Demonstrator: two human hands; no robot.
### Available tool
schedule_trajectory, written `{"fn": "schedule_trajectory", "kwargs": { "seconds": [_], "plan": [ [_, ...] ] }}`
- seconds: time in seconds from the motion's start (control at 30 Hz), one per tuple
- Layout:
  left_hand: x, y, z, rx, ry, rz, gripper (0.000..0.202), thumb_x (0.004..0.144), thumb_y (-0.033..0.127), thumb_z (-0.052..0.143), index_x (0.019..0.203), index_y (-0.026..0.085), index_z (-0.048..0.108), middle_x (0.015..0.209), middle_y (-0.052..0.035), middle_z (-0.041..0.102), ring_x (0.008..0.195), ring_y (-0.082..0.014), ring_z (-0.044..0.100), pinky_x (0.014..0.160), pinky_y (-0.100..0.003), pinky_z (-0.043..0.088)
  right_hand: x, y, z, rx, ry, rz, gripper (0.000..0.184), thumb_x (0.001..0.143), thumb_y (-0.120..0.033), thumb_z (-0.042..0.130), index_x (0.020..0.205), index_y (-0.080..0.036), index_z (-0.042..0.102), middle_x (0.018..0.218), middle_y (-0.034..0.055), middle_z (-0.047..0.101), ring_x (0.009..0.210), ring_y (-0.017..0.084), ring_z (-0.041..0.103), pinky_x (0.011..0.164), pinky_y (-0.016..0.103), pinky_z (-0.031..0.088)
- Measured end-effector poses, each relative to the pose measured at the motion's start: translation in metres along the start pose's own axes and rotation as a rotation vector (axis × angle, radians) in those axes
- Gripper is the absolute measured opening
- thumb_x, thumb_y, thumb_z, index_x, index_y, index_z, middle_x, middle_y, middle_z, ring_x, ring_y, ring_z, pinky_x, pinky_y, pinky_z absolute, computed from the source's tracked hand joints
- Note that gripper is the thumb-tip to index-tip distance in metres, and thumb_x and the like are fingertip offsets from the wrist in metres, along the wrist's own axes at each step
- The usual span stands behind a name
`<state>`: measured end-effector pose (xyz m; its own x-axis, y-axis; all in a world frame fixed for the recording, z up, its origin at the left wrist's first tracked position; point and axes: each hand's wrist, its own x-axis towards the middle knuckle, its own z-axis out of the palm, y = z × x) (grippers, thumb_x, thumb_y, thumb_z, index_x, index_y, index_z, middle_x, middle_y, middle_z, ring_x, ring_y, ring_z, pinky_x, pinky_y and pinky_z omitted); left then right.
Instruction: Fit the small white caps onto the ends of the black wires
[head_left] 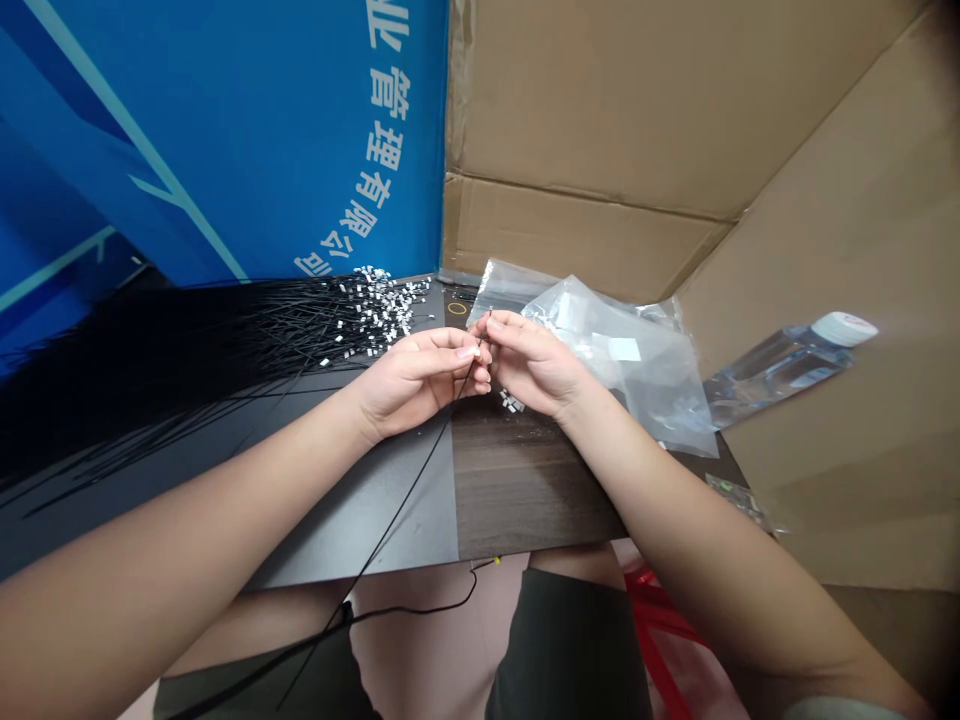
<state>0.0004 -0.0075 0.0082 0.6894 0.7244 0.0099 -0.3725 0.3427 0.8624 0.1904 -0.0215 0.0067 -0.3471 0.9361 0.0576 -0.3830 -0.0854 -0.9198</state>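
My left hand [427, 375] pinches a thin black cable [409, 492] close to its upper end. From there the cable runs down past the table edge to my lap. Against it, my right hand [534, 360] has thumb and forefinger closed at the tip of the same cable; whether a small part sits between those fingers is hidden. Several small white connectors [512, 402] lie on the table just below my right hand. To the left spreads a large bundle of black cables [187, 345], with white connectors [382, 310] on their ends.
Clear plastic bags [645, 385] lie behind my right hand, beside a water bottle [787, 368] leaning against a cardboard wall [847, 250]. A yellow ring [457, 309] rests near the back. A blue printed panel [285, 120] stands behind the cables. Another black cable [420, 608] hangs below the table edge.
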Motion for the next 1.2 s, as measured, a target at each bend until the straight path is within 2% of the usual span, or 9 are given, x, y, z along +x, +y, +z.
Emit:
{"fn": "schedule_trajectory", "kwargs": {
  "seconds": [0.2, 0.33, 0.43, 0.77, 0.87, 1.0, 1.07, 1.13, 1.2],
  "plan": [
    [0.002, -0.001, -0.001, 0.029, 0.100, 0.057, 0.020, 0.078, 0.024, 0.092, 0.090, 0.014, 0.080, 0.101, -0.0085, 0.078, 0.096, -0.0182, 0.074, 0.091, -0.034, 0.060, 0.004, 0.004, 0.000, -0.016, 0.200, -0.104, 0.027, 0.077, -0.040, 0.088, 0.084, -0.021, 0.071, 0.079, -0.0028, 0.064, 0.072, 0.012, 0.056, 0.068, 0.028, 0.047],
    [0.005, 0.001, -0.008, 0.135, 0.302, 0.128, 0.024, 0.075, 0.030, 0.094, 0.087, 0.015, 0.079, 0.095, -0.0050, 0.076, 0.082, -0.0132, 0.069, 0.085, -0.032, 0.059, 0.005, 0.004, -0.002, -0.064, 0.343, -0.188, 0.021, 0.074, -0.034, 0.089, 0.081, -0.020, 0.074, 0.085, -0.0007, 0.071, 0.073, 0.010, 0.057, 0.068, 0.026, 0.043],
    [0.008, 0.001, -0.014, 0.187, 0.388, 0.148, 0.026, 0.072, 0.033, 0.094, 0.083, 0.016, 0.078, 0.095, -0.0043, 0.075, 0.077, -0.0114, 0.064, 0.082, -0.032, 0.058, 0.003, 0.004, -0.001, -0.168, 0.362, -0.170, 0.020, 0.077, -0.036, 0.088, 0.081, -0.021, 0.076, 0.084, 0.0005, 0.073, 0.070, 0.011, 0.057, 0.068, 0.028, 0.043],
    [0.009, -0.001, -0.013, 0.215, 0.456, 0.154, 0.026, 0.070, 0.032, 0.093, 0.082, 0.016, 0.077, 0.096, -0.0052, 0.075, 0.073, -0.0105, 0.061, 0.077, -0.030, 0.056, 0.003, 0.010, 0.000, -0.316, 0.340, -0.146, 0.014, 0.075, -0.030, 0.089, 0.075, -0.021, 0.079, 0.077, 0.0010, 0.074, 0.065, 0.011, 0.058, 0.066, 0.029, 0.046],
    [0.009, -0.001, -0.013, 0.222, 0.462, 0.151, 0.026, 0.069, 0.031, 0.092, 0.082, 0.016, 0.077, 0.096, -0.0052, 0.075, 0.073, -0.0103, 0.062, 0.075, -0.029, 0.055, -0.005, 0.001, 0.000, -0.272, 0.227, -0.024, 0.016, 0.073, -0.028, 0.090, 0.071, -0.019, 0.077, 0.073, 0.0011, 0.073, 0.062, 0.010, 0.059, 0.061, 0.026, 0.046],
    [0.010, 0.000, -0.013, 0.216, 0.480, 0.152, 0.025, 0.069, 0.029, 0.091, 0.083, 0.015, 0.075, 0.092, -0.0041, 0.074, 0.071, -0.0093, 0.062, 0.073, -0.027, 0.055, -0.024, -0.017, 0.000, -0.056, -0.341, 0.284, 0.021, 0.077, -0.033, 0.089, 0.072, -0.019, 0.073, 0.068, 0.0007, 0.071, 0.050, 0.011, 0.058, 0.054, 0.028, 0.048],
    [0.010, 0.001, -0.013, 0.215, 0.497, 0.149, 0.024, 0.069, 0.028, 0.090, 0.082, 0.015, 0.075, 0.089, -0.0036, 0.073, 0.069, -0.0089, 0.061, 0.072, -0.027, 0.054, -0.029, -0.021, 0.002, -0.043, -0.509, 0.348, 0.023, 0.079, -0.036, 0.088, 0.076, -0.019, 0.074, 0.069, 0.0020, 0.073, 0.046, 0.012, 0.059, 0.050, 0.029, 0.049],
    [0.009, 0.002, -0.012, 0.220, 0.508, 0.149, 0.023, 0.069, 0.027, 0.090, 0.081, 0.015, 0.075, 0.087, -0.0034, 0.072, 0.069, -0.0090, 0.060, 0.071, -0.027, 0.054, -0.028, -0.019, 0.006, -0.141, -0.406, 0.316, 0.024, 0.080, -0.038, 0.088, 0.077, -0.019, 0.073, 0.070, 0.0028, 0.074, 0.047, 0.012, 0.060, 0.049, 0.028, 0.048],
    [0.009, 0.002, -0.011, 0.230, 0.517, 0.153, 0.023, 0.068, 0.027, 0.090, 0.080, 0.015, 0.075, 0.085, -0.0028, 0.071, 0.069, -0.0096, 0.060, 0.070, -0.027, 0.053, -0.023, -0.012, 0.010, -0.316, -0.175, 0.217, 0.025, 0.081, -0.037, 0.087, 0.075, -0.018, 0.073, 0.064, 0.0023, 0.072, 0.048, 0.011, 0.058, 0.047, 0.025, 0.043]
  ]
}}
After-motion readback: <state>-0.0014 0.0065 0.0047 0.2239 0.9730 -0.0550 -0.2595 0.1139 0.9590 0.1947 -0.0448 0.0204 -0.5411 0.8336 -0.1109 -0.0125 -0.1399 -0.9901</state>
